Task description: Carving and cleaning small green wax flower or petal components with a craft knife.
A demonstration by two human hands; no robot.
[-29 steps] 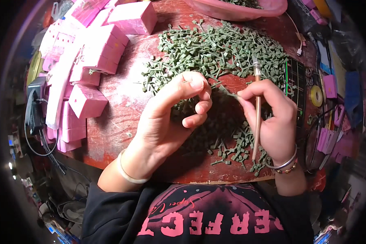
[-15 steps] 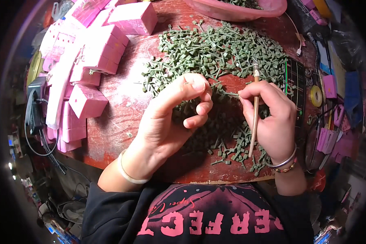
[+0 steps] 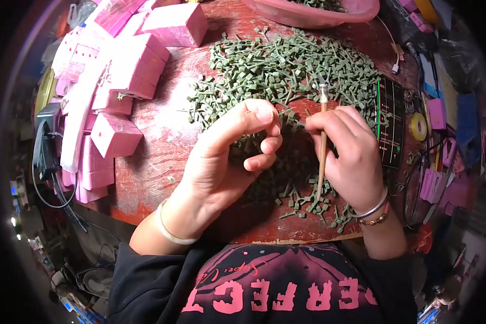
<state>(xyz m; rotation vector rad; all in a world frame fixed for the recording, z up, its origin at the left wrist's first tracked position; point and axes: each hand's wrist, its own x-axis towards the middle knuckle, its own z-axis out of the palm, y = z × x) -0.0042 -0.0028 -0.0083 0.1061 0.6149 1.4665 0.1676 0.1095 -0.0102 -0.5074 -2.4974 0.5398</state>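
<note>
My left hand (image 3: 224, 143) is raised over the table with thumb and forefinger pinched together and the other fingers curled. Whatever lies in that pinch is too small or hidden to make out. To its right, my right hand (image 3: 346, 146) grips a slim wooden-handled paintbrush (image 3: 322, 162), metal collar pointing away from me. Its thumb and forefinger tips also press together close to the left fingertips; a tiny green piece may be between them. Beneath and beyond both hands spreads a heap of small green square-headed pieces with thin stems (image 3: 286, 62).
Pink blocks (image 3: 117, 135) are stacked at the left of the red table (image 3: 151, 181). A pink basin (image 3: 313, 16) holds more green pieces at the far side. A dark flat panel (image 3: 390, 121) and yellow tape roll (image 3: 418, 127) lie right. A cable (image 3: 395, 67) runs nearby.
My right hand has moved left with the paintbrush, bringing its fingertips nearer to my left hand. The left hand stays nearly still.
</note>
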